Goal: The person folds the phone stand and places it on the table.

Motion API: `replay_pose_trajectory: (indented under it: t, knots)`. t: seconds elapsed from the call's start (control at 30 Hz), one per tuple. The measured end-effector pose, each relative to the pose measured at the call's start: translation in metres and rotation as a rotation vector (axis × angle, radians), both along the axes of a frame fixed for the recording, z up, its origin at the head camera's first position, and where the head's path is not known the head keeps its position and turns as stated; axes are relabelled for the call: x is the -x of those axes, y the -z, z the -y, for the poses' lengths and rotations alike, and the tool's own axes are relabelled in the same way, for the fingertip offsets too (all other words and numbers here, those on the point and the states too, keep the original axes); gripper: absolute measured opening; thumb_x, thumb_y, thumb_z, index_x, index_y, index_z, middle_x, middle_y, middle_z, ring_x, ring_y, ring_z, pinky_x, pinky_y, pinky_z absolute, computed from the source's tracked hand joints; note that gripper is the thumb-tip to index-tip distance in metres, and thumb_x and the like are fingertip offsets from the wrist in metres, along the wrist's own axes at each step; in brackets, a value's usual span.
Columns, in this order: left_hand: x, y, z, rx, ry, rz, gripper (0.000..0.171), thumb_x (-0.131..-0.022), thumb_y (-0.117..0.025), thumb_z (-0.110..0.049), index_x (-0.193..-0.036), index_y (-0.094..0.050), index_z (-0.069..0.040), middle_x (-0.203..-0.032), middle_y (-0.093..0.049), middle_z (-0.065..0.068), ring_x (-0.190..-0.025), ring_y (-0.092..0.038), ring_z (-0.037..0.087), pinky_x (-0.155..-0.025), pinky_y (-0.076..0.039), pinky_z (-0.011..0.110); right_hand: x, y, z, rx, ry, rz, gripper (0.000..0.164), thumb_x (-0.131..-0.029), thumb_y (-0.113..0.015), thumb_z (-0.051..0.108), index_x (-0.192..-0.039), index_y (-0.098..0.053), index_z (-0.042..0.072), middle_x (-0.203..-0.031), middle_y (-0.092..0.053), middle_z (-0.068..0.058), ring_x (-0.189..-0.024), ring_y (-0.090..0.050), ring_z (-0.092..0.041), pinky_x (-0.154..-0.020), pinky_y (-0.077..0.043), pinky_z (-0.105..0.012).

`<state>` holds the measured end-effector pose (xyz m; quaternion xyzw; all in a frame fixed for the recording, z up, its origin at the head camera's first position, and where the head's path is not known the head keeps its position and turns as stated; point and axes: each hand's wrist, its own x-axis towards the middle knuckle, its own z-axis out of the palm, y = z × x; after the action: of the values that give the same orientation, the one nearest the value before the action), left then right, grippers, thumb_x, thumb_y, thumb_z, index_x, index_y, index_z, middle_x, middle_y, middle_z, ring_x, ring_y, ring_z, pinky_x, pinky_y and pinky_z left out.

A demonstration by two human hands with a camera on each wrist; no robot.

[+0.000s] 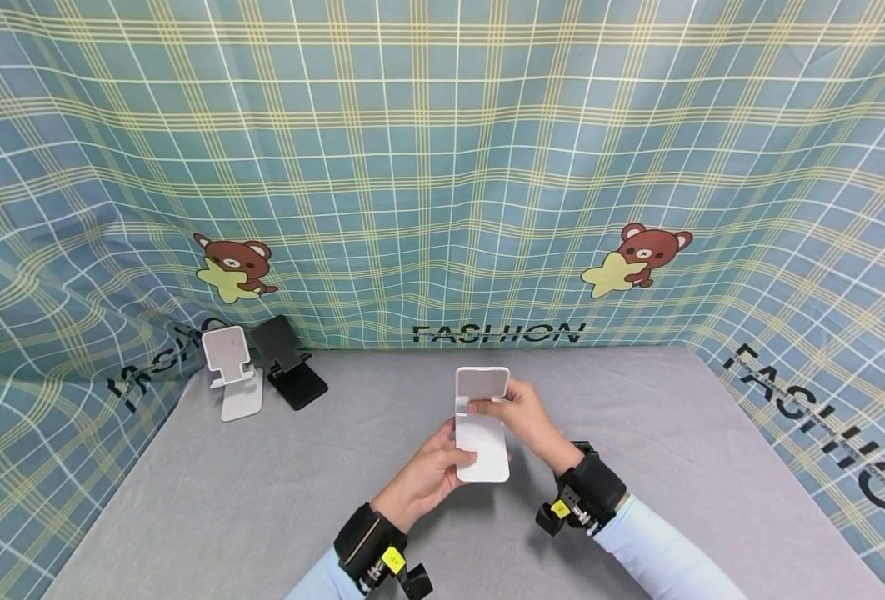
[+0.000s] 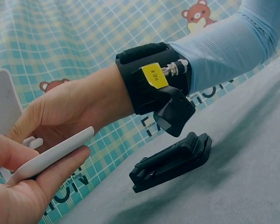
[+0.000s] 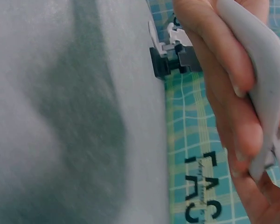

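Both hands hold a white phone stand [image 1: 487,454] above the middle of the table, its upper plate unfolded from the base. My left hand [image 1: 429,473] grips the base from the left, thumb on its face and fingers behind, as the left wrist view shows of the base [image 2: 56,153]. At the hinge, my right hand [image 1: 527,417] pinches the stand from the right with the thumb across the front. Fingers [image 3: 242,116] lie along the stand's back [image 3: 266,79] in the right wrist view.
Another white phone stand [image 1: 242,400] and a black phone stand [image 1: 300,385] stand unfolded at the table's back left. A folded black stand [image 2: 172,161] lies on the grey table [image 1: 322,500] beneath the right forearm in the left wrist view. A plaid curtain [image 1: 427,200] encloses the back and sides.
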<state>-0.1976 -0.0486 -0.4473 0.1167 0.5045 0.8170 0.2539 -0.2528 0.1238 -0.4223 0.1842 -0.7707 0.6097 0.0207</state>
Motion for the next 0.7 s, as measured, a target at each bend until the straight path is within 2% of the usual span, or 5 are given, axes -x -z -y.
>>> replay_pose_trajectory:
  t: [0.13, 0.23, 0.37, 0.47, 0.7]
  knots:
    - [0.000, -0.001, -0.001, -0.002, 0.004, -0.002, 0.063, -0.091, -0.041, 0.008, -0.148, -0.016, -0.005, -0.140, -0.040, 0.026, -0.121, -0.054, 0.037, -0.098, -0.049, 0.041, 0.003, -0.005, -0.009, -0.078, -0.096, 0.021, 0.044, -0.081, -0.073, 0.012, -0.122, -0.060, 0.002, -0.112, -0.067, -0.016, -0.101, -0.062, -0.019, -0.088, -0.049, -0.033]
    - [0.000, -0.001, -0.001, 0.003, -0.005, 0.000, 0.063, -0.091, -0.042, 0.008, -0.148, -0.017, -0.005, -0.140, -0.041, 0.026, -0.120, -0.055, 0.037, -0.098, -0.049, 0.041, 0.005, -0.016, -0.017, -0.155, -0.145, 0.062, 0.067, -0.081, -0.073, 0.017, -0.140, -0.043, 0.008, -0.120, -0.060, -0.019, -0.109, -0.057, -0.030, -0.089, -0.050, -0.039]
    - [0.001, -0.001, 0.000, 0.002, -0.015, 0.002, 0.065, -0.090, -0.041, 0.008, -0.148, -0.014, -0.006, -0.140, -0.040, 0.027, -0.119, -0.055, 0.038, -0.097, -0.049, 0.041, 0.009, -0.036, -0.026, -0.223, -0.165, 0.073, 0.102, -0.078, -0.077, 0.023, -0.153, -0.007, 0.022, -0.143, -0.040, -0.021, -0.126, -0.043, -0.040, -0.096, -0.047, -0.052]
    - [0.001, 0.000, 0.000, -0.011, -0.011, 0.009, 0.067, -0.090, -0.039, 0.010, -0.149, -0.011, -0.006, -0.141, -0.039, 0.028, -0.120, -0.054, 0.040, -0.098, -0.048, 0.043, 0.010, -0.053, -0.031, -0.218, -0.190, 0.013, 0.110, -0.079, -0.077, 0.023, -0.152, 0.004, 0.033, -0.156, -0.021, -0.015, -0.139, -0.026, -0.039, -0.105, -0.036, -0.059]
    - [0.003, 0.004, -0.001, -0.005, -0.011, 0.015, 0.066, -0.090, -0.040, 0.009, -0.148, -0.014, -0.006, -0.141, -0.039, 0.026, -0.121, -0.053, 0.041, -0.100, -0.046, 0.045, 0.009, -0.080, -0.025, -0.268, -0.346, -0.096, 0.077, -0.087, -0.068, 0.016, -0.150, -0.026, 0.033, -0.157, -0.023, 0.001, -0.143, -0.024, -0.031, -0.111, -0.029, -0.056]
